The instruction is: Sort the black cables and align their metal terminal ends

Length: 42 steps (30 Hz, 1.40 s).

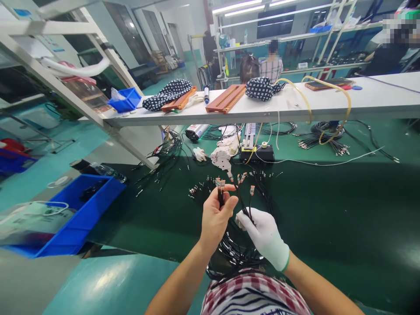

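My bare left hand is closed around a few black cables whose ends carry small clear and copper-coloured connectors. Beside it on the right, my right hand wears a white glove with a green cuff. Its fingers grip several more black cables, with connector ends fanning upward. Under both hands lies a coiled bundle of black cables with silvery bits, close to my body. Just beyond the hands, more cable ends spread over the green mat.
A white shelf spans above the bench, bearing orange-brown racks and patterned cloth bundles. Beneath it sit a black box, a crumpled white glove and cable bundles. At left is a blue bin. People sit farther back.
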Available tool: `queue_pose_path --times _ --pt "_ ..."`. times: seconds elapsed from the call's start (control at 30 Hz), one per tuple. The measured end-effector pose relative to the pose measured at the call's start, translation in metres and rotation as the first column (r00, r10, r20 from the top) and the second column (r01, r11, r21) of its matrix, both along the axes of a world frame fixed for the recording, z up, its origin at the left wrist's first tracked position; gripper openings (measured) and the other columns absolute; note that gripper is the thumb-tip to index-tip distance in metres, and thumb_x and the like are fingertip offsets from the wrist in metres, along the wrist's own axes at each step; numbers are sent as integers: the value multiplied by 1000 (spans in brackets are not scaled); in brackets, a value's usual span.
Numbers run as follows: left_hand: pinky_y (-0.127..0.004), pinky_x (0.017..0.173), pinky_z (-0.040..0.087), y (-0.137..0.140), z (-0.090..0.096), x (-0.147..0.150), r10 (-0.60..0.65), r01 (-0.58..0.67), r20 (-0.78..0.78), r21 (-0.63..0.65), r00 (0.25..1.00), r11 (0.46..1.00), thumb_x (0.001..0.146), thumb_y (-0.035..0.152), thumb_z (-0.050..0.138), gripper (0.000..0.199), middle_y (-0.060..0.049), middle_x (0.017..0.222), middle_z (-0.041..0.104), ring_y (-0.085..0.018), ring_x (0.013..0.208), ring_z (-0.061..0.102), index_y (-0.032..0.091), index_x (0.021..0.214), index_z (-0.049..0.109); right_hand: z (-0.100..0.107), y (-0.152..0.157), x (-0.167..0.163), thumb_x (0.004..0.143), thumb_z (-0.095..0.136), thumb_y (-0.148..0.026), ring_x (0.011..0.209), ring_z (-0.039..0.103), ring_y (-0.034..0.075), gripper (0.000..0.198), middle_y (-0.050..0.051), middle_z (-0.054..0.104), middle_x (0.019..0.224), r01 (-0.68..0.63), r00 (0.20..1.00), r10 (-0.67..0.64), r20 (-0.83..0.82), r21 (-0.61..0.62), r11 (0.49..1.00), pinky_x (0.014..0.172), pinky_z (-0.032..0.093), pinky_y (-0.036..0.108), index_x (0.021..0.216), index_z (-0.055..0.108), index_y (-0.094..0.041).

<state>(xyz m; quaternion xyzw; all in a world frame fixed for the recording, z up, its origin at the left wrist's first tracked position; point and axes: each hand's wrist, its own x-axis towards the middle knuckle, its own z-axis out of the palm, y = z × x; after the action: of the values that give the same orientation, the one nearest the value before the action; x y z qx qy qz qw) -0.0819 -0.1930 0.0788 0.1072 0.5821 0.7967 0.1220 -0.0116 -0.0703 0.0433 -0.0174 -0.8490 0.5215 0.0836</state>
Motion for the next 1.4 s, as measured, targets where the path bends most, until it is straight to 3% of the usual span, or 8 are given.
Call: queue_pose_path --times 0.23,0.57,0.8,0.9,1.0,1.07,1.27,1.4 --pt "-20 43 26 5 -3 -7 74 -71 58 -45 996 996 72 43 79 36 4 62 49 -3 46 31 13 90 68 -1 2 6 98 42 -47 58 50 13 43 0 56 62 -2 1000 1 16 39 999 58 35 24 68 55 -20" --pt "-18 43 20 3 0 -7 39 -39 93 -5 995 999 77 38 75 27 8 52 35 -3 45 26 13 88 71 -2 5 6 102 32 -41 64 55 12 41 0 60 67 -73 997 71 -25 -54 996 64 39 24 88 64 -20" --pt "-20 45 21 2 2 -6 -37 39 23 -97 999 994 80 40 72 31 4 63 44 -2 48 28 14 95 73 7 5 6 101 37 -42 59 49 12 43 0 55 63 -94 996 94 5 -19 995 61 37 24 70 54 -18" --pt "-20 45 21 1 2 -6 -58 58 3 -100 998 993 84 40 68 28 1 70 53 -1 48 28 15 95 73 8 7 4 101 35 -43 64 51 13 40 1 57 69 -132 991 132 -15 -236 963 64 41 25 80 58 -18" --pt "-20 45 23 0 4 -4 -98 95 -20 -107 995 990 85 40 67 27 -4 85 62 -1 48 28 15 96 71 8 7 -2 100 39 -44 71 52 13 36 3 59 78 -109 994 106 -36 -514 851 68 44 26 91 60 -16" --pt "-21 45 24 -1 5 -3 -125 120 -30 -130 992 984 85 41 67 28 -5 91 63 -2 49 30 15 95 71 9 7 -7 98 45 -44 73 50 13 33 3 58 80 -83 996 76 -37 -569 818 69 44 25 89 60 -15" --pt "-21 49 27 -4 8 0 -188 177 -40 -191 981 965 87 42 64 30 -3 81 58 -4 53 35 14 96 70 21 9 -7 101 39 -41 65 42 11 35 -1 51 71 -72 996 61 -60 -214 974 63 36 24 78 51 -18" --pt "-22 62 38 -7 12 0 -150 119 -132 -215 980 969 91 41 59 28 -4 88 60 -10 70 49 15 86 67 35 15 -6 103 32 -41 67 48 12 35 -1 56 75 -89 994 94 -56 80 993 66 35 24 87 55 -19"
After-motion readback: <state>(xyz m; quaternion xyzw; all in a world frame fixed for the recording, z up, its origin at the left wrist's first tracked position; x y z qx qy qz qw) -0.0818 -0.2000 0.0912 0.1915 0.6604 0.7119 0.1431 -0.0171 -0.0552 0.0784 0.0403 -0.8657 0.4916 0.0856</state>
